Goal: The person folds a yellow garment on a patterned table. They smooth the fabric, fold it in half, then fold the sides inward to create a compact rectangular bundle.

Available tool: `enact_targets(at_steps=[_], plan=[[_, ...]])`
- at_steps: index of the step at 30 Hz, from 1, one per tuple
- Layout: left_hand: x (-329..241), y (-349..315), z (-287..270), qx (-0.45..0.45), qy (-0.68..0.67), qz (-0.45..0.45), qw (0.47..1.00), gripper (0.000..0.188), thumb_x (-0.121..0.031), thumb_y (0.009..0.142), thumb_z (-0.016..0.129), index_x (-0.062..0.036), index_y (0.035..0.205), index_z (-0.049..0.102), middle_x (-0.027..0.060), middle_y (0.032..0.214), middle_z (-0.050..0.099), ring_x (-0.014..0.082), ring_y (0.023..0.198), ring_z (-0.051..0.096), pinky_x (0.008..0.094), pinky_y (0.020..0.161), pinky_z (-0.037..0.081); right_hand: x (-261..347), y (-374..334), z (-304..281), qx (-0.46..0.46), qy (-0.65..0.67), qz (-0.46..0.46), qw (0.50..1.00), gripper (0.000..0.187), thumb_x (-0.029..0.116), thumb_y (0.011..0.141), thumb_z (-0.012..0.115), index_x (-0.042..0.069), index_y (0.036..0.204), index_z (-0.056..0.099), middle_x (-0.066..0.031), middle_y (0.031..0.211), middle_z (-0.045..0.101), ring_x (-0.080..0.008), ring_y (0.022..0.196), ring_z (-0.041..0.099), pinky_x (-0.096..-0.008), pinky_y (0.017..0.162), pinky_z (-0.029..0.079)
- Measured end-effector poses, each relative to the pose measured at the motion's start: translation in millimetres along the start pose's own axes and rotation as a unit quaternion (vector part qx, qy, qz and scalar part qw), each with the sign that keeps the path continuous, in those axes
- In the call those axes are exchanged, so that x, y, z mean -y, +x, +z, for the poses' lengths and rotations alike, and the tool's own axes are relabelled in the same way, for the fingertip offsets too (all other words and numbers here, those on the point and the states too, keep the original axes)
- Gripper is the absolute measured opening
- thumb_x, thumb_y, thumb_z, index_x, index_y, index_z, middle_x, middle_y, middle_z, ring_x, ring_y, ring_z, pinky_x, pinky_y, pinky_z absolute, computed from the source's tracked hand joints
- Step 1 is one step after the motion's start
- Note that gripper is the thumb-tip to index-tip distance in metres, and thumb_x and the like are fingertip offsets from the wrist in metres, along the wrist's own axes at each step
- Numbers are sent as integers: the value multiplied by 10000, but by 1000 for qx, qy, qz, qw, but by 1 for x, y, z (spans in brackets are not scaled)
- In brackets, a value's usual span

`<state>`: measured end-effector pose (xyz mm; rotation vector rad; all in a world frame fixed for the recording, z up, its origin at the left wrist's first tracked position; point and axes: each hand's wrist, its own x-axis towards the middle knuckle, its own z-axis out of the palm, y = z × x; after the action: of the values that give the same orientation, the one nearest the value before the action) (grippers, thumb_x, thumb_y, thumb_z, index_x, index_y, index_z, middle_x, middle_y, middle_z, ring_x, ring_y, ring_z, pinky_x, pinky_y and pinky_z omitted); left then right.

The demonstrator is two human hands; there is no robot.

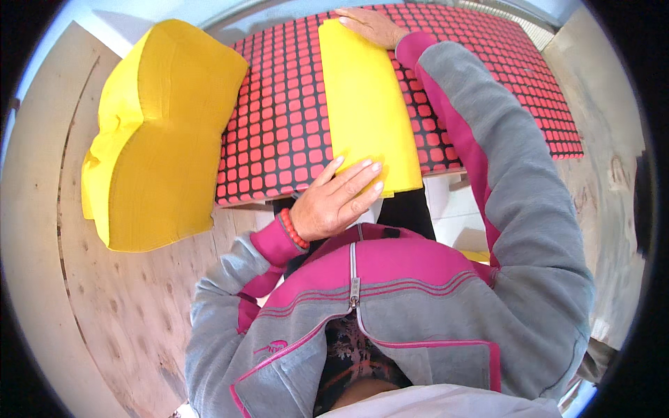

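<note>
1. Find the folded yellow cloth [369, 104] lying flat on the red-and-black patterned tabletop [275, 139], stretched lengthwise from the far side to the near edge and reaching slightly past it.
2. See the left hand [331, 205] laid palm-down on the near end, fingers extended and a little apart, grasping nothing; cannot tell how hard it presses.
3. See the right hand [376, 26] resting across the far end, fingers outstretched over the corner, likewise not clenched.
4. Judge the cloth light and soft, yet firm enough to lie in a neat strip; look for stacked layers at the near end.
5. Expect little risk of breakage, but probable creasing, and layers liable to slip over one another under a one-sided push.
6. Best take hold at both ends, pinching all layers together; smooth with flat palms, and avoid lifting by a single corner.
7. Notice the bulky yellow fabric piece [178, 139] at the tabletop's left end, apparently padded and likely fuller in the grip.
</note>
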<state>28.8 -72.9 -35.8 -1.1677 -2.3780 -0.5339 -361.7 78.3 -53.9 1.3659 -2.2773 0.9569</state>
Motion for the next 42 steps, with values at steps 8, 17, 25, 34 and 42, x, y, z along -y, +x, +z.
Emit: enact_targets(at_steps=[8, 17, 25, 34, 42], plan=[[2, 0, 0, -52, 62, -39, 996, 568, 29, 811, 655, -42, 1365, 558, 163, 1413, 597, 297, 1290, 604, 510, 1125, 403, 47, -55, -79, -259, 226, 216, 914, 456, 407, 1038, 537, -1, 1196, 664, -120, 1174, 705, -234, 1145, 645, -336, 983, 485], [5, 14, 4, -56, 95, -35, 993, 403, -25, 866, 607, -63, 1263, 667, 108, 1345, 654, 258, 1263, 622, 463, 1097, 439, 248, -215, -152, 119, 424, 419, 794, 411, 407, 1072, 465, 33, 1145, 617, -106, 1054, 718, -177, 1034, 696, -294, 843, 548], [-9, 23, -1, -80, 61, -37, 994, 348, -44, 855, 618, -46, 1192, 703, 116, 1268, 696, 266, 1197, 669, 424, 1017, 503, 294, -248, -102, 28, 625, 514, 587, 591, 544, 1039, 495, 12, 1286, 570, -137, 1247, 658, -243, 1162, 655, -381, 1001, 517], [-42, 49, 13, -47, -9, 57, 997, 373, -122, 879, 577, -29, 1226, 677, 144, 1293, 675, 300, 1187, 663, 427, 987, 522, 301, -253, -93, -86, 623, 481, 611, 386, 277, 1007, 639, 47, 1312, 592, -63, 1200, 685, -146, 1011, 696, -306, 830, 588], [-40, 82, 28, -64, 40, 54, 996, 495, -173, 824, 730, -53, 1293, 626, 138, 1359, 624, 269, 1268, 600, 510, 1114, 390, 237, -299, -163, -203, 487, 466, 711, 325, 124, 969, 663, -9, 1260, 610, -80, 1158, 711, -172, 991, 709, -332, 856, 594]])
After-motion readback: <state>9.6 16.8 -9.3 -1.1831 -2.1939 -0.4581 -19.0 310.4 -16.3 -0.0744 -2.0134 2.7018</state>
